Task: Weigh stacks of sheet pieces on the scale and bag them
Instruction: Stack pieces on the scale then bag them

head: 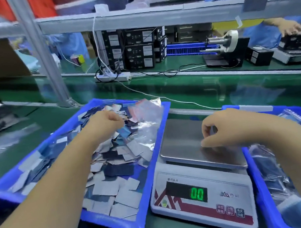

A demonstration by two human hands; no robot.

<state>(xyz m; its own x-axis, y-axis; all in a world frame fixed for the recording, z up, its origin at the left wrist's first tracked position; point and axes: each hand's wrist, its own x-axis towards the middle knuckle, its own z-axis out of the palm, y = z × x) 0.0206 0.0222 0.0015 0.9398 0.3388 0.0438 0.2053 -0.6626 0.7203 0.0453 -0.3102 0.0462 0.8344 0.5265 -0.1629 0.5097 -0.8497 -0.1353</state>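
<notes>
**Head view: scale reads zero, both hands over the bench**

I log the green bench running across the frame. On it, at left, a blue tray holds a loose heap of sheet pieces, grey and dark blue, with clear bags at its far corner. Just beside it on the right stands the scale; its steel pan is bare and the green display shows 00. A second blue tray, touching the scale's right side, carries filled bags.

My left hand is in the heap, fingers curled; whether they hold a piece I cannot tell. My right hand hovers over the pan, fingers loosely curled, holding nothing.
</notes>
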